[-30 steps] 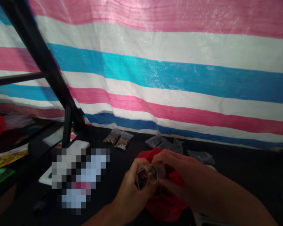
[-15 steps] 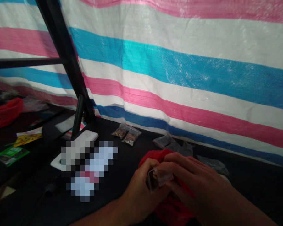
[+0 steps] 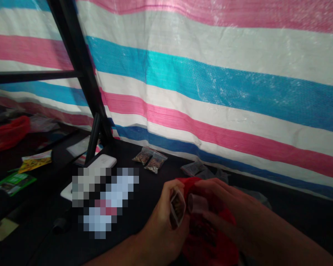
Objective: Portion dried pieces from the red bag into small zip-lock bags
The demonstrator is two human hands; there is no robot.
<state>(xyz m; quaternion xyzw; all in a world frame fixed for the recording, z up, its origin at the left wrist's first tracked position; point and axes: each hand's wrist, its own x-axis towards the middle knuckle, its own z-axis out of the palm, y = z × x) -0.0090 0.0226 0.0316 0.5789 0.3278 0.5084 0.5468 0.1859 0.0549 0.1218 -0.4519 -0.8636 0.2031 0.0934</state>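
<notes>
My left hand is closed around a small clear zip bag. Its mouth gapes toward me, and brownish bits like seeds show inside. Between the fingers of my right hand is a small translucent cup, just right of the bag's mouth and apart from it. Both hands are over a red plastic bag, which stands open. Dark loose bits lie inside it, too dim to make out well.
Two filled zip bags lie at the back of the black table, left of several flat clear bags. A white object and a blurred-out pale strip lie left. Beyond a black post are green and yellow packets.
The cup has moved right, from the mouth of the small bag to over the red bag. The small bag's open mouth now shows its contents.
</notes>
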